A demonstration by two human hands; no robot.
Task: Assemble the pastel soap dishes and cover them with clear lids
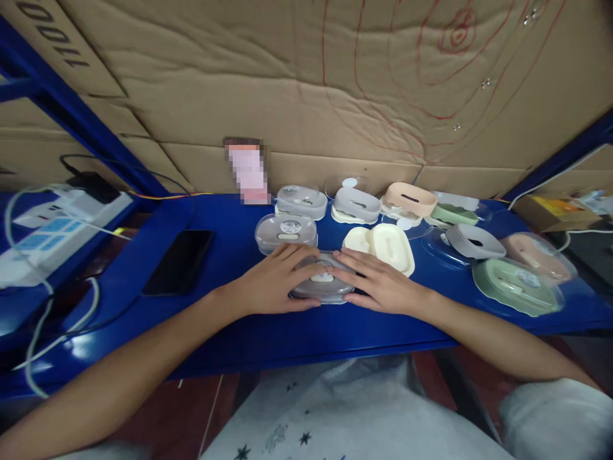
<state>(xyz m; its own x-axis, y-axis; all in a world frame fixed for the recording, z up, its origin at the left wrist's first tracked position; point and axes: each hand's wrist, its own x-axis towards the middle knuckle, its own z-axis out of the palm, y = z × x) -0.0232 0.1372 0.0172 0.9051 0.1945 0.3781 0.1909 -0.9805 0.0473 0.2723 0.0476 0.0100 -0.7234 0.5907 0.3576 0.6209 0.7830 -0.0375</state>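
Note:
A grey soap dish with a clear lid (330, 291) sits near the front of the blue shelf. My left hand (278, 281) wraps its left side, thumb at the front and fingers over the top. From the right, my right hand (383, 281) grips the same dish, fingers on the lid and thumb on the front edge. Both hands partly hide it. Just behind is another lidded grey soap dish (287, 234). Cream-coloured dish parts (393, 248) lie beyond my right hand.
Along the back stand more grey dishes (301, 202) and a peach tray (410, 199). A green dish (517, 287) and a pink one (539, 255) lie at right. To the left are a black phone (179, 263) and a white power strip (57, 233) with cables. Cardboard (287, 76) walls the back.

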